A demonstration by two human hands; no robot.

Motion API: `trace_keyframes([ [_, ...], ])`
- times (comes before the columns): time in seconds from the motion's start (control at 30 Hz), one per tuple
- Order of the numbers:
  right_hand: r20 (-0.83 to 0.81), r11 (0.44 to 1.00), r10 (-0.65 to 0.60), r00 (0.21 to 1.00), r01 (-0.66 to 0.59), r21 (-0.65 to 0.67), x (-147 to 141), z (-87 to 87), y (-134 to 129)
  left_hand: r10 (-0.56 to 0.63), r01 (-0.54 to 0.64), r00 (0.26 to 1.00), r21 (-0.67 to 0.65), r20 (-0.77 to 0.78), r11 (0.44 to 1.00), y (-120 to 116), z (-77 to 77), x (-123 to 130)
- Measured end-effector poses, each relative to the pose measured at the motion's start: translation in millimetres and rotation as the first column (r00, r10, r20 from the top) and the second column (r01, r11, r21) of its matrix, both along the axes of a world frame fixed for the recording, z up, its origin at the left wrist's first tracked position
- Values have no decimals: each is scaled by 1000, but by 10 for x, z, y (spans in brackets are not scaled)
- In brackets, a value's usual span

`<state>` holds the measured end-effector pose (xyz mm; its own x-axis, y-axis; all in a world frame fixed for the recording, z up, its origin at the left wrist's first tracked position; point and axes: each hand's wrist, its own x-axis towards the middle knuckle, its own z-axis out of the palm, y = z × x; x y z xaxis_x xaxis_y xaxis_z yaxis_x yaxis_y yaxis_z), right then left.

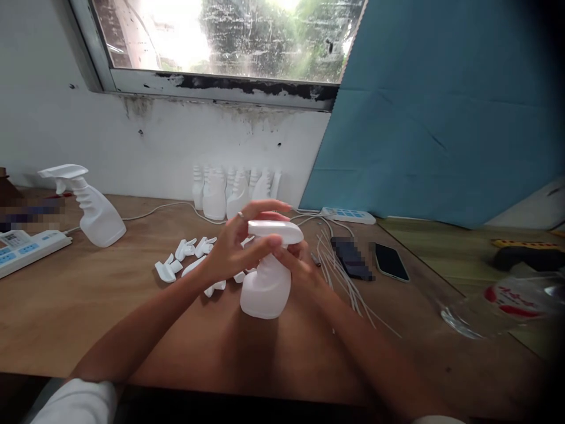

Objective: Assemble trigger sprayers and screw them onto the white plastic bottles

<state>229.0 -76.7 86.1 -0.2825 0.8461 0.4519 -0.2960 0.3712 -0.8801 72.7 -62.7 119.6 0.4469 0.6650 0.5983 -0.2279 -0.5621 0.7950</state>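
A white spray bottle (267, 288) with its spray head (276, 229) on top is held just over the table's front half, between my two hands. My left hand (238, 241) is closed around the spray head, thumb on the near side and fingers on the far side. Around the bottle's neck, just under the head, my right hand (302, 268) is wrapped; some of its fingertips are hidden behind the bottle. Several loose white spray heads (185, 248) lie on the table behind and left of the bottle, partly covered by my left hand.
Several headless white bottles (215, 194) stand against the wall. An assembled spray bottle (101, 215) stands at left, beside a power strip (35, 250). Thin white tubes (338, 265), a phone (391, 262), another power strip (348, 215) and a clear plastic bottle (507, 303) lie at right.
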Motion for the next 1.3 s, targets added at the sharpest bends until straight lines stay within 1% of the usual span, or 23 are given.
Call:
trace_keyframes([
  [0.03,1,1000,26,1000,-26,0,7,-24,3,-6,6,999,-3,-31,1000,-8,70,31],
  [0.07,-10,999,50,999,-50,1,12,-51,9,0,0,999,-2,-41,1000,-18,106,61],
  [0.1,-27,998,65,998,-65,1,15,-77,17,14,-14,999,4,-30,1000,-30,114,87],
  [0.17,-48,997,72,996,-72,2,10,-112,29,44,-44,999,21,17,999,-46,81,118],
  [0.23,-12,1000,15,1000,-15,5,-7,-109,26,53,-54,998,28,46,998,-47,39,122],
  [0.3,87,999,-49,995,47,27,-26,-79,6,48,-50,998,31,49,998,-38,23,110],
  [0.37,136,998,-39,990,32,50,-37,-47,-17,45,-47,998,53,39,997,-27,30,96],
  [0.43,111,998,44,993,-49,50,-40,-32,-27,48,-51,998,86,29,995,-14,45,89],
  [0.47,96,997,65,993,-69,44,-42,-31,-26,57,-60,998,99,30,993,-7,50,88],
  [0.6,104,999,-21,994,16,44,-69,-53,-2,73,-80,996,129,59,988,25,56,90],
  [0.7,40,997,67,997,-69,46,-82,-75,12,48,-55,997,143,53,988,38,55,85],
  [0.73,29,996,78,997,-79,43,-83,-81,14,48,-55,998,143,52,988,40,53,83],
  [0.87,56,998,16,998,-20,65,-75,-98,20,65,-74,996,154,62,985,48,47,78],
  [0.97,7,995,80,997,-80,55,-74,-97,19,51,-58,997,165,50,985,57,48,78],
  [1.0,14,996,77,997,-78,48,-75,-93,17,50,-57,998,167,48,984,61,49,79],
  [1.1,92,998,4,996,-9,59,-75,-83,4,55,-63,997,172,55,983,66,51,79],
  [1.13,99,998,3,995,-9,69,-71,-87,0,53,-62,997,173,53,983,65,51,77],
  [1.23,70,993,76,995,-82,81,-48,-125,-3,43,-50,998,168,41,985,52,50,64],
  [1.3,63,992,99,993,-103,68,-34,-150,4,30,-36,999,154,44,987,48,47,56],
])
